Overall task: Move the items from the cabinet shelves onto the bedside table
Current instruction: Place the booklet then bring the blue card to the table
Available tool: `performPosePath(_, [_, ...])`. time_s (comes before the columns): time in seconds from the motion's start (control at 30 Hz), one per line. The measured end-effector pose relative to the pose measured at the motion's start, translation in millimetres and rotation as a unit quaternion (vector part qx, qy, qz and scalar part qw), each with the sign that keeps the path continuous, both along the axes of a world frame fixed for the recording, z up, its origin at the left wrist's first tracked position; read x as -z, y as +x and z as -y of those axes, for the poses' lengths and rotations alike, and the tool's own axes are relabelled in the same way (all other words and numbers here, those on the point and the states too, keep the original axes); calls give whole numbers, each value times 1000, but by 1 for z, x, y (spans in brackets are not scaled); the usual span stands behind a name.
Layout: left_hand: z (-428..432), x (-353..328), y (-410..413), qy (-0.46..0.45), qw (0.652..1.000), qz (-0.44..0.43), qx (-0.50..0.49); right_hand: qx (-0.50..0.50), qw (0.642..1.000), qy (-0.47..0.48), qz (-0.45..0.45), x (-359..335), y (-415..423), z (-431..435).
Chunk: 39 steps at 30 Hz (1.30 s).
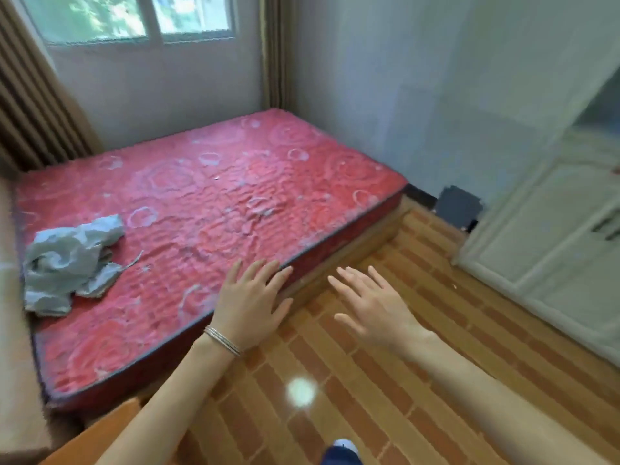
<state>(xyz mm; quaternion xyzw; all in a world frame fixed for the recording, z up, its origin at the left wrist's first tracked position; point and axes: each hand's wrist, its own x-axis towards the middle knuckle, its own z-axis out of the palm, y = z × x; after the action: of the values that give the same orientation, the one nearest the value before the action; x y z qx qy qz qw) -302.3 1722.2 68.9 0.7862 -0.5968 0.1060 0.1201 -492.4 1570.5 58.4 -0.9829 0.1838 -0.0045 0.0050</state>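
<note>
Left forearm (pixel 161 407): bare, reaching forward from the bottom edge, with thin silver bangles (pixel 223 340) round the wrist.
Right forearm (pixel 496 397): bare, coming in from the lower right, over the floor.
Shoe (pixel 343 446): a white toe under a dark trouser leg, at the bottom edge between the two arms.
Left hand (pixel 251 297): open, palm down, fingers straight and spread; it holds nothing. It lies over the near edge of the mattress; whether it touches is unclear.
Right hand (pixel 372 307): open, fingers straight and slightly apart, holding nothing, above the floor just beside the bed frame.
Mattress (pixel 201 203): red, quilted with pale ring patterns, bare, on a low wooden bed frame (pixel 352 256).
Cloth (pixel 70 263): crumpled, pale grey-blue, on the left part of the mattress, well apart from both hands.
Cabinet (pixel 550 229): white, with panelled doors, at the right edge and well apart from the hands; its shelves and what they carry cannot be made out.
Wooden corner (pixel 100 434): orange-brown, at the lower left beside the mattress; whether this is the desk cannot be told.
Floor (pixel 402 364): brown and tan brick-pattern covering with a round bright spot (pixel 300 392) on it.
Window (pixel 134 18): above the far end of the bed, with brown curtains (pixel 30 105) at its sides.
</note>
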Motion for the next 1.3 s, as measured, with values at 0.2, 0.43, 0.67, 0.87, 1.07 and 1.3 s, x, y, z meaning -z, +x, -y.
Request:
performPosePath(0.2, [134, -53, -115, -64, 978, 4, 201, 205, 977, -39, 50, -63, -166, 54])
performPosePath(0.43, [253, -85, -284, -60, 938, 29, 341, 352, 930, -76, 74, -111, -338, 100])
performPosePath(0.67, [342, -114, -408, -100, 929, 17, 356, 374, 916, -106, 98, -142, -463, 170])
performPosePath(0.87, [410, -122, -462, -106, 936, 37, 335, 350, 917, -160, 106, -156, -516, 246])
performPosePath(1.07, [486, -94, -481, -61, 939, 61, 332, 350, 914, -176, 111, -126, -530, 329])
performPosePath(1.3, [627, -87, -474, -54, 929, 93, 354, 361, 915, -166, 67, -104, -532, 459])
